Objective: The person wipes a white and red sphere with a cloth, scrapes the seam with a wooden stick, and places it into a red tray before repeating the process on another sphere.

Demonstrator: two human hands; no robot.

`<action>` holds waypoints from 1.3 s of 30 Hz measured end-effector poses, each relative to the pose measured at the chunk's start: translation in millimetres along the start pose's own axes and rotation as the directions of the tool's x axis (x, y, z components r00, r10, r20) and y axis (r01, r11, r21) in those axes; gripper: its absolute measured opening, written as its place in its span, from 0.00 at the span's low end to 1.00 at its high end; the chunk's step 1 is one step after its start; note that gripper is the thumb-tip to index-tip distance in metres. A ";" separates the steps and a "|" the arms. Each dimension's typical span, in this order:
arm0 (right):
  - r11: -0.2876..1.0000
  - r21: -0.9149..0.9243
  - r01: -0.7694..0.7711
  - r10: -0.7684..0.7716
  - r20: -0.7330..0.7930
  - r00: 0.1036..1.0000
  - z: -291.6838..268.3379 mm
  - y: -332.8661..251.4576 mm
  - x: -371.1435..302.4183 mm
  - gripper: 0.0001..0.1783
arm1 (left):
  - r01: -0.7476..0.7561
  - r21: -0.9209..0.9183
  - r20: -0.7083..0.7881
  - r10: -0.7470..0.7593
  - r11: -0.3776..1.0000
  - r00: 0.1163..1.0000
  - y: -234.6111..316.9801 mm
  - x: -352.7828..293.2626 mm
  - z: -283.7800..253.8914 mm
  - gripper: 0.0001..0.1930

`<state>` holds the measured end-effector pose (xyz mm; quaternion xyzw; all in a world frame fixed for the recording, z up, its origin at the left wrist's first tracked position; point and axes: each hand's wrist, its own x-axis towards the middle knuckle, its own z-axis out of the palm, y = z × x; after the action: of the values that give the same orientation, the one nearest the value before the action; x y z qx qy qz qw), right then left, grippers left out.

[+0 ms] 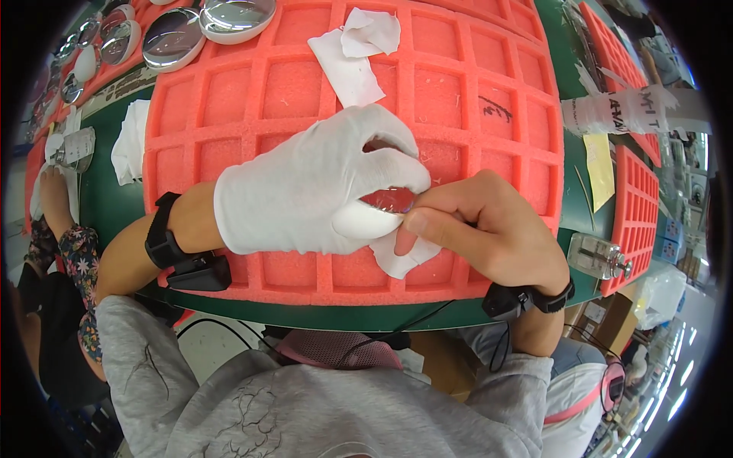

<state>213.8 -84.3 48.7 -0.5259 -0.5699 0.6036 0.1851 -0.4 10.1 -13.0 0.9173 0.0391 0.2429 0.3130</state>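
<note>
My left hand [328, 183] wears a white glove and is closed around a shiny, glassy lens [391, 200]. Only a small reddish, glinting part of the lens shows between the thumb and fingers. My bare right hand [489, 229] pinches with thumb and forefinger at the lens's right edge. Whatever lies between those fingertips is too small to make out. Below the fingertips, a scrap of white tissue [401, 263] shows, partly covered by the right hand. Both hands are above a pink foam tray [294, 90] with square compartments.
Crumpled white tissues [347, 65] lie on the tray's far part. Large round lenses [174, 40] stand at the far left. On the green table [103, 179] are a white cloth [131, 143], a glass bottle [599, 256] and a yellow paper [599, 172]. Another person's arm [57, 198] is at left.
</note>
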 end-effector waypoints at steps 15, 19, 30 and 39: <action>0.993 0.053 -0.110 0.107 0.051 0.993 1.1 -11.2 0.5 0.15 | 0.086 -0.007 0.017 -0.086 0.996 0.996 7.3 1.0 0.3 0.19; 0.989 -0.049 -0.143 0.145 0.047 0.988 -1.2 -20.1 0.8 0.15 | 0.052 -0.014 -0.013 -0.052 0.999 0.999 2.8 1.7 1.6 0.19; 0.985 0.144 0.093 -0.096 0.018 0.995 0.9 19.3 -1.2 0.15 | 0.007 -0.048 -0.026 -0.009 0.999 1.000 1.4 0.5 4.8 0.19; 0.993 0.095 -0.072 0.063 0.095 0.993 -6.0 5.5 -0.4 0.16 | -0.017 -0.053 -0.026 0.015 0.998 1.000 -0.6 -0.5 3.4 0.18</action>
<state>221.1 -83.3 45.2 -0.5070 -0.5293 0.6604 0.1637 0.8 8.6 -15.9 0.9058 0.0293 0.2581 0.3348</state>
